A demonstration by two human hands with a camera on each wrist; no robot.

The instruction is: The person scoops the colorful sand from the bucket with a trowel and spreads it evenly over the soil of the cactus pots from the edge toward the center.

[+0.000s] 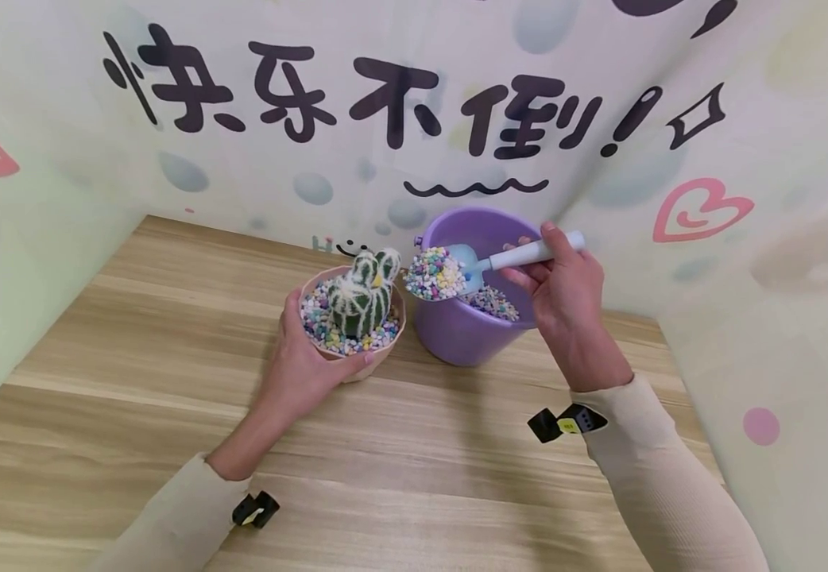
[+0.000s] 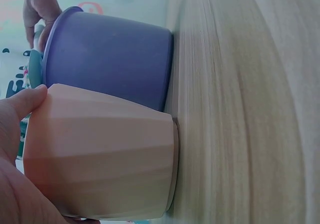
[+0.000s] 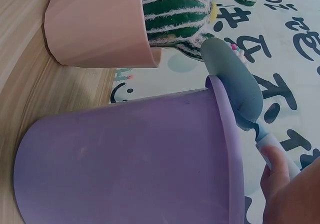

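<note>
A pink faceted pot [image 2: 100, 154] stands on the wooden table, holding a green cactus with white fuzz [image 1: 360, 302] set in multicoloured pebbles. My left hand [image 1: 307, 361] grips this pot around its near left side, thumb along the front. With my right hand [image 1: 567, 290] I hold a small blue shovel [image 3: 232, 78] by its pale handle [image 1: 532, 253]. Heaped on its blade are coloured pebbles [image 1: 435, 274], level and just right of the cactus. Beneath the blade is the rim of a purple bucket [image 1: 457, 342], with more pebbles [image 1: 491, 302] inside.
The wooden table [image 1: 385, 477] meets a printed wall [image 1: 242, 175] with large black characters right behind the pot and bucket. Side walls rise at left and right, the right one bearing a pink heart [image 1: 702, 210].
</note>
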